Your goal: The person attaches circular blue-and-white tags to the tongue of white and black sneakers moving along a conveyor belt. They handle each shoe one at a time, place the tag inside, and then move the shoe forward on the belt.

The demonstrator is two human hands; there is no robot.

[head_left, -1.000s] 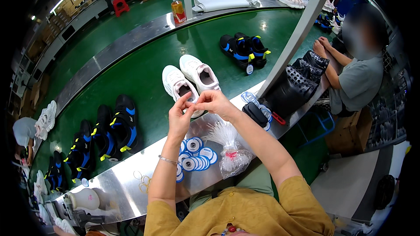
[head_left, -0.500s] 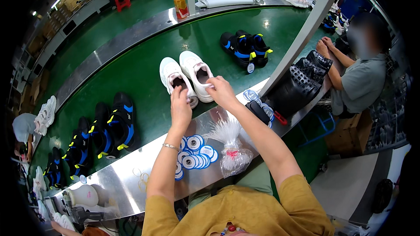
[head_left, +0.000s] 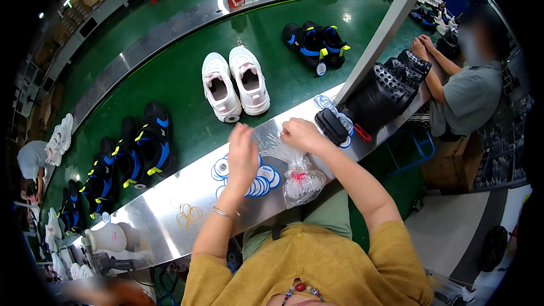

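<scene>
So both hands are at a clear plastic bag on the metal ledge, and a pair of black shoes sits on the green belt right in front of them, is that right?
Not quite. In the head view the left hand and right hand are at the clear plastic bag on the metal ledge, but the pair of shoes on the green belt right in front of them is white, not black.
</scene>
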